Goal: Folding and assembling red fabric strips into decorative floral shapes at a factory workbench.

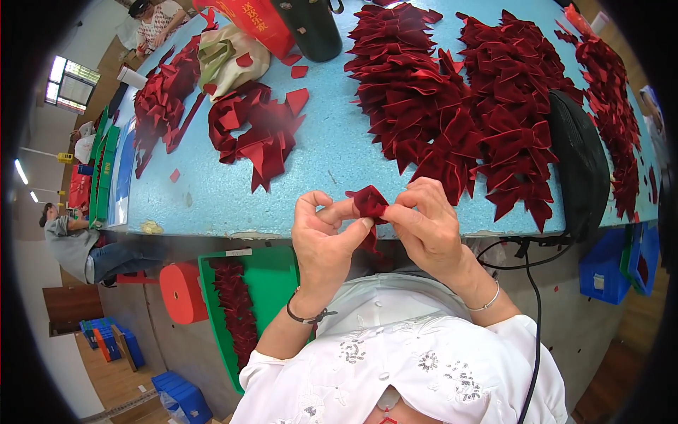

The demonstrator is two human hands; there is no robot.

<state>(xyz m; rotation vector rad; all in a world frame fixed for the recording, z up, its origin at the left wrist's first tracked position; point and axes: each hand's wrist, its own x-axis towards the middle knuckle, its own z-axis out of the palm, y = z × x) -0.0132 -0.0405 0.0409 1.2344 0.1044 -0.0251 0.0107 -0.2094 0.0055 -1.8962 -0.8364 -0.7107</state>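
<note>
A dark red velvet bow (370, 203) is pinched between my two hands, just over the near edge of the blue table (212, 205). My left hand (325, 230) grips its left side with thumb and fingers. On the other side my right hand (427, 219) pinches the right end. A strip of the same fabric hangs below. Ahead of my right hand lie rows of finished-looking bows (402, 78) and more bows (505, 106). Loose red fabric pieces (258, 134) lie beyond my left hand.
A black bag (579, 162) with a cable hangs at the table's right edge. A dark green bottle (308, 28), a red bag (247, 25) and a pale cloth (229, 56) stand at the back. Beside my left arm is a green crate (282, 283) holding bows. Other people work at left.
</note>
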